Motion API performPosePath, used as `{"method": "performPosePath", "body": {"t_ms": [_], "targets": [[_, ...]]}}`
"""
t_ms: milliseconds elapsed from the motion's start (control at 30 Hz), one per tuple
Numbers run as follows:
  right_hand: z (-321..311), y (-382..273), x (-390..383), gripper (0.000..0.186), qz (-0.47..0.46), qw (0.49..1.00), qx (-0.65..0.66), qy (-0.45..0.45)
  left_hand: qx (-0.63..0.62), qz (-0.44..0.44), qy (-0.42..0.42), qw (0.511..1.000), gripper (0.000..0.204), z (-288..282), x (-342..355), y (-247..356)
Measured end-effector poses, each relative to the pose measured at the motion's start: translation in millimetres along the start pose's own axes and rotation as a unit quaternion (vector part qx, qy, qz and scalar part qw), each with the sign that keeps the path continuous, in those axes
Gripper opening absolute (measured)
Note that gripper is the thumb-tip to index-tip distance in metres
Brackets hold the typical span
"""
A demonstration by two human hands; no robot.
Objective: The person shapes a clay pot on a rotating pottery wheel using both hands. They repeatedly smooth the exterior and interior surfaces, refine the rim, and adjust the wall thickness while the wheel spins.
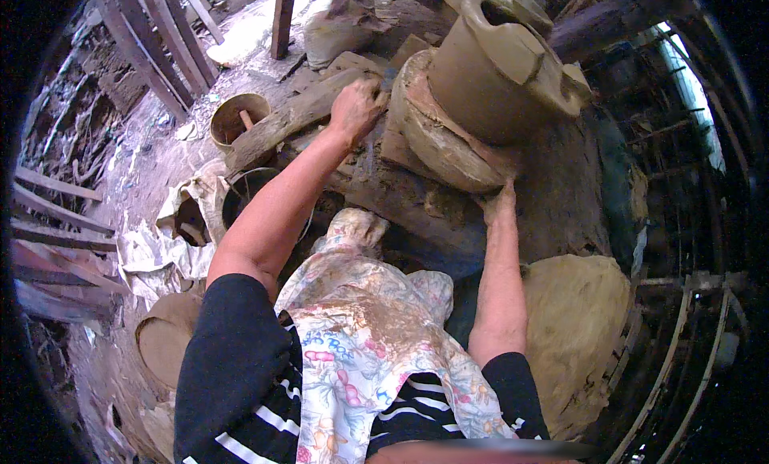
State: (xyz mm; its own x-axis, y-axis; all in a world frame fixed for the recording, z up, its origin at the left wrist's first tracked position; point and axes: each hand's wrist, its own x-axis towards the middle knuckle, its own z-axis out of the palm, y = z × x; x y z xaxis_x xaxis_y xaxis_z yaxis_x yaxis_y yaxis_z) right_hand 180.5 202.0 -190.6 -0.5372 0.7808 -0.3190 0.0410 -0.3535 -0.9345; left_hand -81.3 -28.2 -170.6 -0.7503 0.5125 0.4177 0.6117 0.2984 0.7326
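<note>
A large wet clay pot [489, 87] with a folded, uneven top stands on a thick round clay-smeared turntable [448, 147], tilted in the view. My right hand [500, 201] is at the turntable's near right edge, its fingers mostly hidden beneath or behind the rim. Left of the turntable, my left hand [358, 110] is closed, knuckles up, by the end of a rough wooden beam [296, 115]. Whatever its curled fingers hold, if anything, is out of sight. A flowered, clay-stained cloth [352, 320] covers my lap.
A round bowl [240, 119] with a stick in it sits beyond the beam. A pale sack [188, 223] and a round clay-coloured vessel [167, 340] lie to my left. At my right is a big tan slab-like mass [573, 336]. Wooden posts [160, 39] stand at the far left.
</note>
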Motion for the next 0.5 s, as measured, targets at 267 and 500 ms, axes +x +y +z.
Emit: {"method": "performPosePath", "body": {"t_ms": [267,500], "targets": [[13,-20,-36,0.080,0.054,0.998,-0.034,-0.017,-0.307,0.066,-0.101,0.944,0.044,-17,65,81],[23,-9,-20,0.078,0.025,0.998,0.035,-0.035,-0.030,0.292,-0.084,0.952,0.054,-7,138,89]]}}
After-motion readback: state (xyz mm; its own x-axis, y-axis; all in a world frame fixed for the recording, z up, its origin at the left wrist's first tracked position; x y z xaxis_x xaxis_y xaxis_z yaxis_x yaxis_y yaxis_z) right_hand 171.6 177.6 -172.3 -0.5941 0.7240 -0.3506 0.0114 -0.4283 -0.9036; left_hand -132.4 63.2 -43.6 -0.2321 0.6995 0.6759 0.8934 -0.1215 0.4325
